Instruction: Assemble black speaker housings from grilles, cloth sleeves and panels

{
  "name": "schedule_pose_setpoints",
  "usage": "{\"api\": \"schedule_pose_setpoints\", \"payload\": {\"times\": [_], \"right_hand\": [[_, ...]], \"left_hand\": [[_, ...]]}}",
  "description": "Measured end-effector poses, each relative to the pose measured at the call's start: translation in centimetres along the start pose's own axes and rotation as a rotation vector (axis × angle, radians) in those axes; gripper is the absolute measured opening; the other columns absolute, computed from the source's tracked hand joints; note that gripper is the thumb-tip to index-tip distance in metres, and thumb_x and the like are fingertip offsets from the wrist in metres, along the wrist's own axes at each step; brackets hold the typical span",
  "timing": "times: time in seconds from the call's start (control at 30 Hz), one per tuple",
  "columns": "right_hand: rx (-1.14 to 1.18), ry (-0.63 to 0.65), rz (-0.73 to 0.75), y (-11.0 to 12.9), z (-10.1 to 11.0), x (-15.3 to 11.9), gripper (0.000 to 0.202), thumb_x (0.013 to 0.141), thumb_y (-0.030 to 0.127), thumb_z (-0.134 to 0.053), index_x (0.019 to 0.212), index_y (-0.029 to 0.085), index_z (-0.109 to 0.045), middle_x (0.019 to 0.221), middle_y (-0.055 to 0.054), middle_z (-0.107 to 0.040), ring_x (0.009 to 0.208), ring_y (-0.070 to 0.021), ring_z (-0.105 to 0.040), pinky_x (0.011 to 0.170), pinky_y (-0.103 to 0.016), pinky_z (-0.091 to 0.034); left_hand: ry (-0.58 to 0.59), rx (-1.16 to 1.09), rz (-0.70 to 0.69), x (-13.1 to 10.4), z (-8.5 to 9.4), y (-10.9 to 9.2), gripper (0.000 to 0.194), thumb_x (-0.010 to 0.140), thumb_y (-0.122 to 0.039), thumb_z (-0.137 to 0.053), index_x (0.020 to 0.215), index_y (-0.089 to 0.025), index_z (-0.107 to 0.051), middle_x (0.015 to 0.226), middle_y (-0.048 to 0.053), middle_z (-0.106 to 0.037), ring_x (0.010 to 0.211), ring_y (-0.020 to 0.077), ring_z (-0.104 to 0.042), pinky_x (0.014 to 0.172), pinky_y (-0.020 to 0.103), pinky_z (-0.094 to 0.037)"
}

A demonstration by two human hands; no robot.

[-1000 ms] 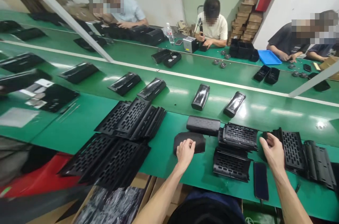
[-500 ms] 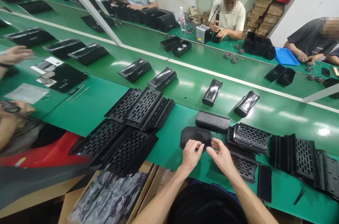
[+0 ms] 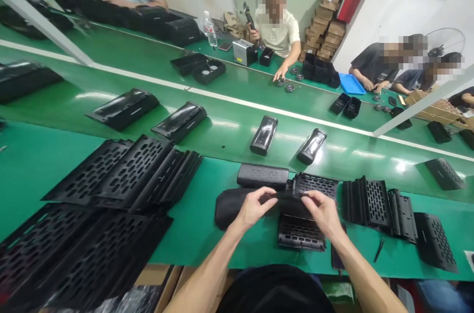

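My left hand (image 3: 253,208) and my right hand (image 3: 323,213) both pinch a piece of black fabric (image 3: 229,204) and hold it stretched between them, just above the green bench (image 3: 207,224). Its left part lies in a heap on the bench. Under my right hand lie stacked black perforated grille covers (image 3: 300,234). A black speaker body (image 3: 262,176) rests just behind the fabric, with another grille cover (image 3: 314,184) next to it.
Large black perforated trays (image 3: 122,175) spread over the bench at my left. More grille covers (image 3: 381,204) stand in rows at my right. Speaker parts (image 3: 263,135) ride the conveyor belt (image 3: 222,125) behind. Other people work at the far bench. A pen (image 3: 378,250) lies near the front edge.
My right hand came over from the grille covers at the right to meet my left hand. Both took hold of the black fabric and pulled it out wide. The camera view shifted right.
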State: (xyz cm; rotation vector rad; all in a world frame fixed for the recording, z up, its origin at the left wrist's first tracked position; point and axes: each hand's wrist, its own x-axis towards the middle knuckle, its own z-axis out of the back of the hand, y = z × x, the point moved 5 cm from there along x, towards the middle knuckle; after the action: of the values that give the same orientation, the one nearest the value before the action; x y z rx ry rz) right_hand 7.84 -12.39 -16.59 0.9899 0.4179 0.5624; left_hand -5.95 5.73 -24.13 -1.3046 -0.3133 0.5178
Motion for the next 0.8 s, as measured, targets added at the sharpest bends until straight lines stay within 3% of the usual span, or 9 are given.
{"api": "schedule_pose_setpoints", "payload": {"times": [0.17,0.27,0.37,0.47,0.6,0.7,0.8], "right_hand": [[-0.135,-0.252,-0.113,-6.4,6.0,1.8,0.042,0.081,0.064,-0.063,0.083,0.022,-0.070,0.071,-0.004,-0.071,0.063,-0.0213,-0.062,0.064,-0.034,-0.053],[-0.207,-0.363,-0.152,-8.9,7.6,2.3,0.043,0.077,0.065,-0.065,0.085,0.023,-0.066,0.080,-0.006,-0.068,0.069,-0.0231,-0.061,0.073,-0.040,-0.053],[-0.259,-0.465,-0.123,-10.2,8.2,2.7,0.047,0.074,0.061,-0.068,0.098,0.021,-0.067,0.098,-0.011,-0.066,0.078,-0.0252,-0.060,0.079,-0.044,-0.053],[-0.234,-0.428,-0.066,-10.7,8.1,3.5,0.044,0.078,0.057,-0.066,0.102,0.021,-0.072,0.101,-0.011,-0.063,0.082,-0.0260,-0.061,0.083,-0.046,-0.053],[-0.172,-0.386,-0.064,-10.4,8.5,4.4,0.036,0.080,0.057,-0.065,0.090,0.023,-0.074,0.097,-0.010,-0.064,0.088,-0.0279,-0.062,0.086,-0.046,-0.051],[-0.088,-0.336,-0.058,-8.9,9.0,4.6,0.037,0.083,0.058,-0.064,0.091,0.023,-0.071,0.094,-0.008,-0.069,0.086,-0.0257,-0.064,0.082,-0.042,-0.052],[0.160,-0.253,-0.119,-7.1,8.9,4.3,0.037,0.082,0.059,-0.069,0.093,0.023,-0.065,0.083,-0.003,-0.067,0.073,-0.0202,-0.060,0.068,-0.033,-0.049]], "left_hand": [[0.014,0.226,-0.161,5.6,-4.5,-4.0,0.008,0.082,-0.029,-0.074,0.086,-0.022,-0.072,0.079,0.000,-0.072,0.079,0.0204,-0.066,0.081,0.033,-0.052],[-0.030,0.283,-0.154,7.1,-6.0,-4.1,0.021,0.078,-0.024,-0.077,0.098,-0.023,-0.071,0.091,0.003,-0.070,0.091,0.0240,-0.064,0.090,0.039,-0.051],[-0.078,0.300,-0.128,7.6,-5.9,-3.1,0.028,0.082,-0.024,-0.073,0.110,-0.022,-0.070,0.103,0.007,-0.067,0.099,0.0258,-0.062,0.091,0.041,-0.051],[-0.073,0.282,-0.127,7.9,-5.4,-2.2,0.014,0.086,-0.028,-0.071,0.099,-0.023,-0.074,0.098,0.006,-0.066,0.098,0.0253,-0.061,0.092,0.041,-0.050],[-0.065,0.226,-0.125,8.2,-4.8,-2.3,0.009,0.085,-0.030,-0.071,0.087,-0.022,-0.074,0.093,0.006,-0.067,0.095,0.0240,-0.061,0.090,0.039,-0.050],[-0.032,0.131,-0.095,8.1,-4.5,-3.6,0.017,0.088,-0.037,-0.067,0.089,-0.021,-0.070,0.085,0.002,-0.067,0.079,0.0180,-0.062,0.075,0.031,-0.052],[0.036,-0.136,0.081,7.5,-4.2,-5.0,0.030,0.088,-0.050,-0.067,0.094,-0.021,-0.062,0.073,-0.005,-0.060,0.053,0.0105,-0.052,0.052,0.023,-0.043]]}}
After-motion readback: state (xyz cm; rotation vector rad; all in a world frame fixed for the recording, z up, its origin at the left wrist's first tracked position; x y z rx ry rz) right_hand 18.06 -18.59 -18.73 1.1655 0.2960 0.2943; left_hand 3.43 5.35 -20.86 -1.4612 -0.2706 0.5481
